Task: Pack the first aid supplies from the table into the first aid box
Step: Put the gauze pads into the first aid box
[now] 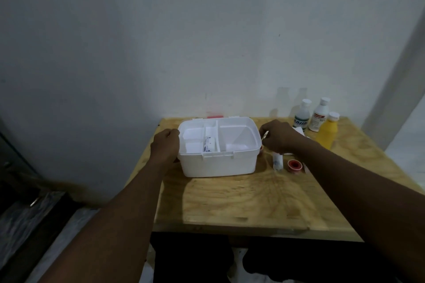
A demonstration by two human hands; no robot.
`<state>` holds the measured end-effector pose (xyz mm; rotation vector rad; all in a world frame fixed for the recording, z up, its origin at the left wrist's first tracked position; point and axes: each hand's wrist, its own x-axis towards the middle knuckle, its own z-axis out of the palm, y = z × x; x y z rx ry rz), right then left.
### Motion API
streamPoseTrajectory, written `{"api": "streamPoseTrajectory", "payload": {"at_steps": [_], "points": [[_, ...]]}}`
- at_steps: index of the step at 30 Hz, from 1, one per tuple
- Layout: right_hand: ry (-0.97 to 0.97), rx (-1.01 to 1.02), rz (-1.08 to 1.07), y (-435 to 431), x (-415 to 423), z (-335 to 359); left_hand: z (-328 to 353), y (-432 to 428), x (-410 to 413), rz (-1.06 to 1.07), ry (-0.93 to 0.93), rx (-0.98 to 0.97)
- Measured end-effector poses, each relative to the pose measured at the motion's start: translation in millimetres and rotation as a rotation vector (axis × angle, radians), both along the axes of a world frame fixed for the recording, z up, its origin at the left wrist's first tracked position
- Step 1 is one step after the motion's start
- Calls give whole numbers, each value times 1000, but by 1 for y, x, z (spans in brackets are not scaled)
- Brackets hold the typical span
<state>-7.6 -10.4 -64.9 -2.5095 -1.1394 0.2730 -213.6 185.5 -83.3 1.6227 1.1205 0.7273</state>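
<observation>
The white first aid box (218, 163) stands open on the wooden table (241, 202), with a divided tray on top. A white bandage roll (209, 145) lies in the tray's middle slot. My left hand (164, 147) grips the box's left rim. My right hand (278, 136) hovers just off the box's right rim, its fingers pinched on a thin pale strip (264, 135); what the strip is cannot be made out. On the table right of the box lie another bandage roll (277, 162) and a red tape roll (293, 165).
Three bottles stand at the table's back right: a white one with green print (302, 115), a white one with a red label (319, 115) and a yellow one (327, 130). A white packet (300, 131) lies behind my right wrist. The wall is directly behind the box.
</observation>
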Motion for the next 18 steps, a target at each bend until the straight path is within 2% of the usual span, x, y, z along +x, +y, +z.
{"api": "streamPoseTrajectory", "payload": {"at_steps": [4,7,18], "points": [[-58,-111,90,1,-4,-7,2,-2,1,4,-4,-20],[-104,-157,69,4,-4,-16,3,-1,0,-4,-6,-38],[-78,-152,59,0,-4,-25,0,-1,0,2,-20,-52]]}}
